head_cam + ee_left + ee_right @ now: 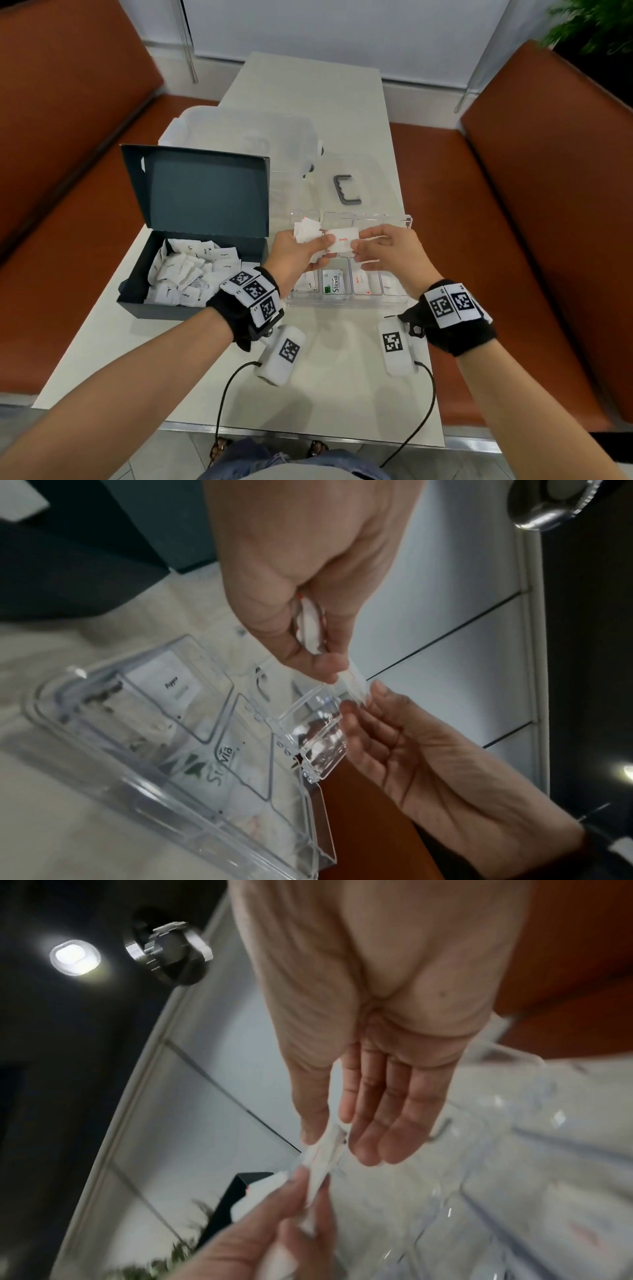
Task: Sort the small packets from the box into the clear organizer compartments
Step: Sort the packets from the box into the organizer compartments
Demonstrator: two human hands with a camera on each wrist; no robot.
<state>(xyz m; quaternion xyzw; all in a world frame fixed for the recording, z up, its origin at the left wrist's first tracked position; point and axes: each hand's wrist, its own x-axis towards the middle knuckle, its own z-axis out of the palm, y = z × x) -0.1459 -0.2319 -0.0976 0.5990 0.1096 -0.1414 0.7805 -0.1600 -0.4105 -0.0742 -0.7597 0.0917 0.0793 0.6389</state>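
The likeliest slip is the salt packet (342,241) dropping into the wrong compartment of the clear organizer (404,219) on the tabletop (325,383), since both hands share it above the dividers. The left hand (297,250) clutches a bunch of packets (306,229); the right hand (388,251) pinches the salt packet's edge, other fingers loosely extended. More packets fill the box (191,270).

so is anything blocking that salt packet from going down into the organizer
Nothing visible. Both the left hand and right hand hold the salt packet just above the clear organizer, whose compartments are open-topped.
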